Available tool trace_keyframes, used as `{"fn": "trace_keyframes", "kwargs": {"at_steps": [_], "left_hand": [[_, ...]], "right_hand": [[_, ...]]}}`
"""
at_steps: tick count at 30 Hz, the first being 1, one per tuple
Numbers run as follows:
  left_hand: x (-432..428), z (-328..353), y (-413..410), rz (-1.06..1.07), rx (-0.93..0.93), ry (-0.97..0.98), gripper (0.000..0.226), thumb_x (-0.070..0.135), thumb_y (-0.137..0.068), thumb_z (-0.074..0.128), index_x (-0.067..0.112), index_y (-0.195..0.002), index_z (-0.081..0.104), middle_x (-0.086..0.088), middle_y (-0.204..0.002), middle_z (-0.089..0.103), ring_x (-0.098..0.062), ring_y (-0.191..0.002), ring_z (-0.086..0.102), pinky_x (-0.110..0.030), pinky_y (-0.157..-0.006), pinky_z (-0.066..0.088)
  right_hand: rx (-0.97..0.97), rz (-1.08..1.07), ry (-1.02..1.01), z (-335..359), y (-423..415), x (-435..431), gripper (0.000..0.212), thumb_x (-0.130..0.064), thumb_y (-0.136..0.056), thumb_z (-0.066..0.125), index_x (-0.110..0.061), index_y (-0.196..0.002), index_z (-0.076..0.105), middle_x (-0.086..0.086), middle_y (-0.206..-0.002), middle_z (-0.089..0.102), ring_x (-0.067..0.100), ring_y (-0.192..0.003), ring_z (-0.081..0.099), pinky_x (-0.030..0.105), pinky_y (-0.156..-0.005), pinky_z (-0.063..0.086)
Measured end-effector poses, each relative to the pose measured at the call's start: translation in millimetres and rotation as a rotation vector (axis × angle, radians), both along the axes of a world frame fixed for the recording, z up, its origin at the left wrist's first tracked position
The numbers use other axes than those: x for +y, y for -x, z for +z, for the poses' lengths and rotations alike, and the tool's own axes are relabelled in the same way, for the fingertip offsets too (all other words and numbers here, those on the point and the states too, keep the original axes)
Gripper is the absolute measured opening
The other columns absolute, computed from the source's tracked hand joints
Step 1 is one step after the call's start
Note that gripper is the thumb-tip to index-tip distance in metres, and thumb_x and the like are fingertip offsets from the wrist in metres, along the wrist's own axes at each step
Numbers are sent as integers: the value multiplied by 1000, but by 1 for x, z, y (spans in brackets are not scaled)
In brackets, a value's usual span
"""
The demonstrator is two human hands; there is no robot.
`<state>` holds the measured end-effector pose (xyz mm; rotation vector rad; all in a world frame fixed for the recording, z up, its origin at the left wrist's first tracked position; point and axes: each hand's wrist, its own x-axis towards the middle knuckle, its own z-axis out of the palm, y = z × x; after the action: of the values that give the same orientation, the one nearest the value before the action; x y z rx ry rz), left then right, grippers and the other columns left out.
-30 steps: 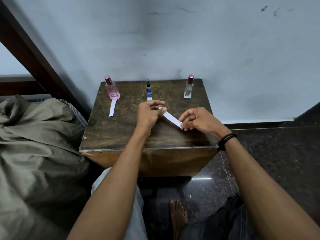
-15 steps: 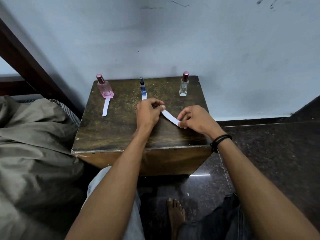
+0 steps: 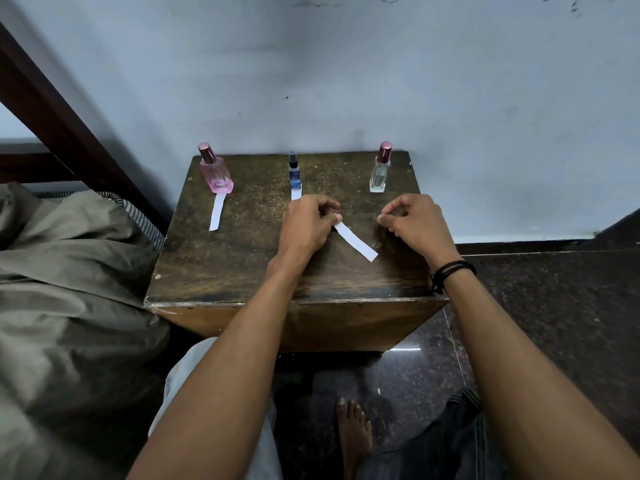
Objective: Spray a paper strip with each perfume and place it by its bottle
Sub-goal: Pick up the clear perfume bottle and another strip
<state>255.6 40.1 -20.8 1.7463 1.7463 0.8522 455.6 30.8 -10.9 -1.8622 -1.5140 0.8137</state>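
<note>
Three perfume bottles stand along the back of a dark wooden box (image 3: 242, 271): a pink bottle (image 3: 216, 174) at the left, a small blue bottle (image 3: 294, 174) in the middle, a clear bottle (image 3: 379, 173) at the right. A white strip (image 3: 217, 211) lies in front of the pink bottle. Another strip (image 3: 296, 194) lies by the blue bottle, mostly hidden by my left hand (image 3: 306, 225). That hand pinches one end of a third paper strip (image 3: 356, 241), whose other end points right and towards me. My right hand (image 3: 414, 221) hovers just in front of the clear bottle, fingers curled, holding nothing.
The box stands against a pale wall (image 3: 346, 81). A grey-green cloth heap (image 3: 62, 289) lies at the left beside a dark wooden beam (image 3: 62, 126). Below are a dark polished floor (image 3: 554, 306), my knees and a bare foot (image 3: 353, 431).
My right hand has let go of the strip's right end and moved up and right towards the clear bottle. The left hand keeps its pinch on the strip.
</note>
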Motion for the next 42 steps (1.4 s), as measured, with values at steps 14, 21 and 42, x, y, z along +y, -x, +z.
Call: {"fn": "trace_keyframes", "kwargs": {"at_steps": [14, 21, 42], "left_hand": [[5, 5, 2, 0, -15, -46, 11, 22, -90, 73, 22, -99, 78, 8, -95, 73, -8, -80, 60, -26, -78, 48], [4, 5, 0, -45, -31, -46, 9, 23, -91, 71, 24, -98, 78, 10, -96, 72, -9, -82, 62, -33, -85, 54], [9, 5, -5, -31, -165, -78, 11, 28, -93, 70, 22, -100, 77, 11, -95, 71, -6, -85, 64, -29, -78, 54]], "right_hand": [[216, -260, -284, -6, 11, 22, 40, -31, -81, 82, -24, -113, 59, -2, -118, 62, 9, -100, 60, 32, -96, 51], [256, -151, -265, -15, 22, 50, 61, -38, -82, 82, -23, -135, 57, -5, -134, 62, 8, -121, 58, 18, -95, 45], [298, -183, -299, -21, 39, 35, 40, -34, -82, 82, -24, -117, 69, -12, -98, 73, 6, -91, 69, 22, -84, 54]]}}
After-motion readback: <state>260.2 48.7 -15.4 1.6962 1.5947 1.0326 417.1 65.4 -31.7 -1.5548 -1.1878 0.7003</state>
